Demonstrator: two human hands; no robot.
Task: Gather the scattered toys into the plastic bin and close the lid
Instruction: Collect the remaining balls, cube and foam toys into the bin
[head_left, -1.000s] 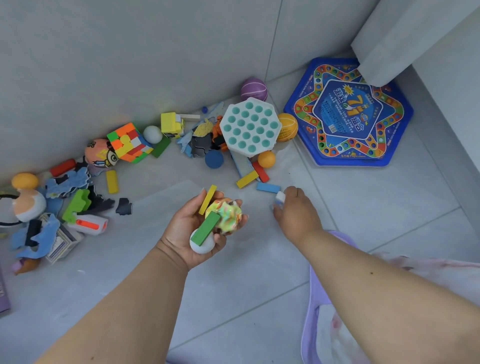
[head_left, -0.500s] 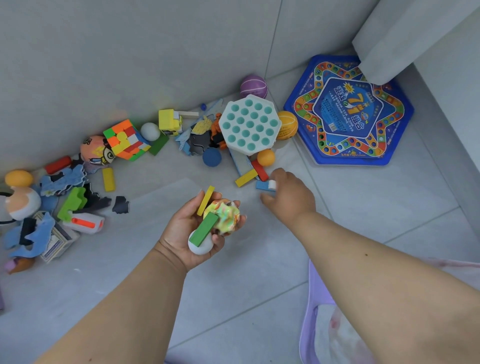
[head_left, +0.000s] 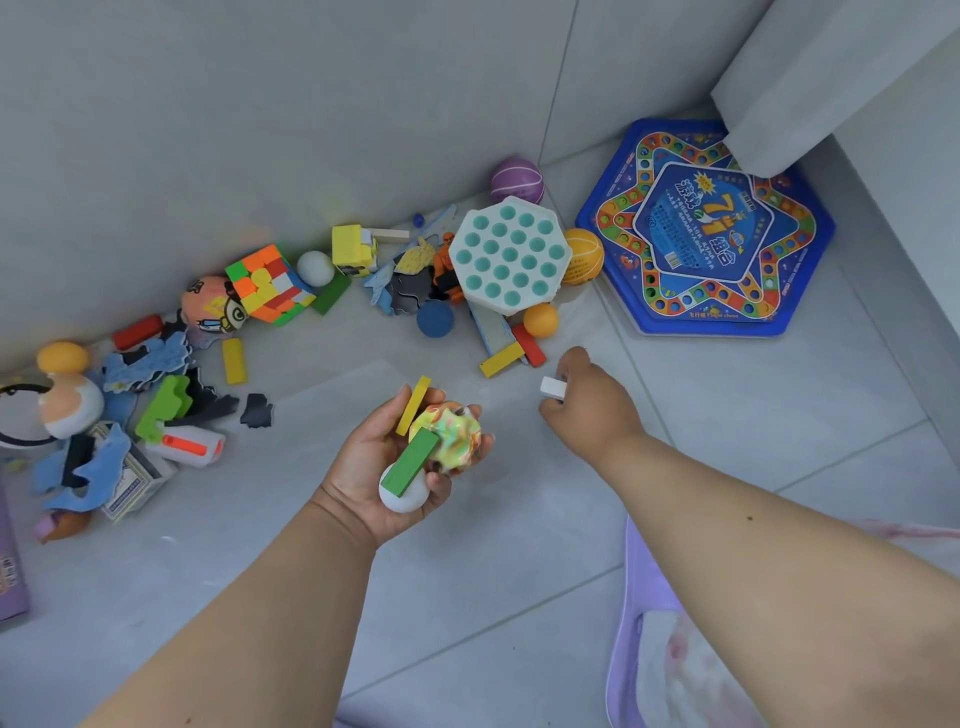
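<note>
While most toys lie scattered along the floor's wall edge, my left hand (head_left: 402, 457) grasps a green wooden block (head_left: 410, 460), and my right hand (head_left: 589, 402) pinches a small white block (head_left: 552, 387); the lilac plastic bin (head_left: 636, 613) waits at the floor's near right, lid unseen.

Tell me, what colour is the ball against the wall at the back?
Purple with pale stripes, the ball shows in the head view.

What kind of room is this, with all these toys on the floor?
Probably a corner of a home, perhaps a child's play area: a grey tiled floor, toys such as a puzzle cube and a board game scattered by the wall, and a purple plastic bin.
</note>
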